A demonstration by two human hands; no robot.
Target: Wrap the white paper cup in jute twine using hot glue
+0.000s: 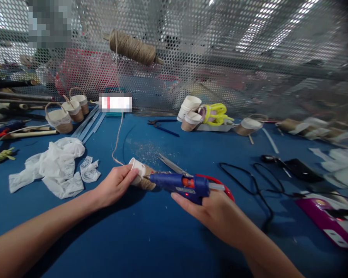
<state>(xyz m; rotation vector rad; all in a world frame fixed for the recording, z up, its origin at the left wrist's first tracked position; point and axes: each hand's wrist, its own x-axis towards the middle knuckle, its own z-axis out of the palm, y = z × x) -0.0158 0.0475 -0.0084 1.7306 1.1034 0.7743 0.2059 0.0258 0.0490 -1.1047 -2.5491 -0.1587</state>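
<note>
My left hand (117, 183) grips a small paper cup (139, 170) lying tilted on its side, its lower part wrapped in brown twine. From the cup a strand of twine (118, 137) runs up to a spool (132, 48) hung on the mesh. In my right hand (213, 210) is a blue hot glue gun (182, 184), its nozzle pointing left at the cup's wrapped part; whether the tip touches the cup I cannot tell. Behind the glue gun lie scissors (174, 165) with red handles, partly hidden by it.
White lace (62, 166) lies at left, near finished twine baskets (60, 121). At the back are pliers (165, 126), stacked cups (190, 108) and a yellow bundle (217, 113). A black cable (256, 185) and a purple power strip (324, 220) lie at right. Perforated mesh (220, 77) closes the back.
</note>
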